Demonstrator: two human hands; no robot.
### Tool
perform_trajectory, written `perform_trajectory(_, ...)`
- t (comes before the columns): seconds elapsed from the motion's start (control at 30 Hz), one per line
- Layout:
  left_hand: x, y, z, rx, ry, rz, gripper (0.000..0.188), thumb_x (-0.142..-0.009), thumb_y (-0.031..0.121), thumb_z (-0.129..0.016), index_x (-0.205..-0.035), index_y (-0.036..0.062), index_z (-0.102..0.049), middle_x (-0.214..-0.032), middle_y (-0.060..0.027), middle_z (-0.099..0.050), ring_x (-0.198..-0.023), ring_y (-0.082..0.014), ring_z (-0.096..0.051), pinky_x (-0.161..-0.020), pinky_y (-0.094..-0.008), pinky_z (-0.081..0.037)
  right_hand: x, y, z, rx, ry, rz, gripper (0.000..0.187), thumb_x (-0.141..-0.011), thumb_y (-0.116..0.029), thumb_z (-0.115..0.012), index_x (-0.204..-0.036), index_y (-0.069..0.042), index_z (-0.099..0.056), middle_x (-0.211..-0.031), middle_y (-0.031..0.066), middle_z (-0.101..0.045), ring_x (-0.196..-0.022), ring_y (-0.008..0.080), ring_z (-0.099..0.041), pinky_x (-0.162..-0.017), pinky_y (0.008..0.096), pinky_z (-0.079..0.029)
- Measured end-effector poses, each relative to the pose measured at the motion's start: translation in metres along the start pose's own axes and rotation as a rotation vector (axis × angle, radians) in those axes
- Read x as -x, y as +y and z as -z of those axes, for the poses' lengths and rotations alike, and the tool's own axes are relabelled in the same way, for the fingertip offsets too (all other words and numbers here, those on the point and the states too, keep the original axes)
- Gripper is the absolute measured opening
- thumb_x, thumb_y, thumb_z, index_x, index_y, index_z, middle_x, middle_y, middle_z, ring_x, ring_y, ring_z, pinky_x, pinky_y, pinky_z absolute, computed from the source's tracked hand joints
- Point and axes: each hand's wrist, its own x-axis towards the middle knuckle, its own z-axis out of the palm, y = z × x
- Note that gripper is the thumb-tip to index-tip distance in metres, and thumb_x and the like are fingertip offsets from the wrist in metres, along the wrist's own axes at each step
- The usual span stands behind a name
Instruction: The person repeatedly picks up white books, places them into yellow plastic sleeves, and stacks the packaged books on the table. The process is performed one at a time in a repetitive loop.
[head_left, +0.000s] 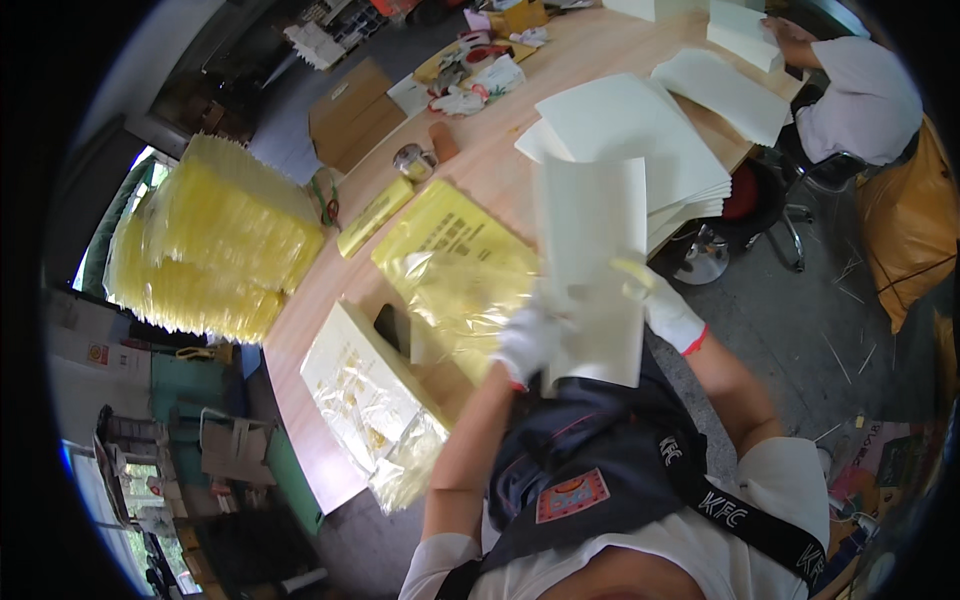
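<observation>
A white sheet of stiff paper or card stands tilted in front of my lap, curved along its length. At its lower left edge is my left hand, in a white glove and blurred, closed on the sheet. My right hand, gloved in white with a red cuff and yellowish fingertips, grips the sheet's right edge. Just left of the sheet, a yellow printed plastic bag lies flat on the table. Nearer to me, a white block-shaped pack in shiny clear film lies at the table edge beside a dark flat object.
More white sheets lie fanned on the wooden table. A tall stack of yellow bags stands at left, near scissors and a tape roll. A cardboard box is beyond. Another person sits far right, handling white sheets.
</observation>
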Motion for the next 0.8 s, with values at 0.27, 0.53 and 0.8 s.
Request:
perform_trajectory(0.27, 0.031, -0.039, 0.017, 0.954, 0.214, -0.071, 0.065, -0.090, 0.004, -0.042, -0.152, 0.0087, -0.023, -0.149, -0.0091, -0.041, -0.061, -0.0092, -0.050, -0.071, -0.0298, -0.054, 0.024, -0.056, -0.036, 1.206, 0.041, 0.273, 0.037, -0.084, -0.039, -0.066, -0.098, -0.005, -0.066, -0.093, 0.0170, -0.066, -0.082, 0.0336, -0.066, -0.072, 0.0397, -0.052)
perform_trajectory(0.53, 0.079, -0.032, 0.039, 0.335, 0.109, -0.292, 0.077, -0.086, 0.039, -0.061, -0.146, 0.0002, -0.034, -0.128, -0.0159, -0.058, -0.080, -0.0178, -0.063, -0.071, -0.0269, -0.048, 0.006, -0.053, -0.082, 1.797, -0.587, 0.368, 0.026, -0.087, -0.036, -0.059, -0.086, -0.011, -0.064, -0.089, 0.0110, -0.064, -0.076, 0.0303, -0.066, -0.062, 0.0387, -0.053)
perform_trajectory(0.8, 0.111, -0.063, -0.046, -0.329, 0.333, -0.533, 0.044, -0.071, 0.000, -0.058, -0.112, 0.0119, -0.067, -0.078, -0.0097, -0.067, -0.065, -0.0296, -0.064, -0.057, -0.0367, -0.052, -0.051, 0.044, -0.067, 0.592, -0.514, -0.192, 0.030, -0.092, -0.023, -0.057, -0.118, -0.009, -0.065, -0.106, 0.0077, -0.068, -0.090, 0.0223, -0.066, -0.080, 0.0373, -0.052)
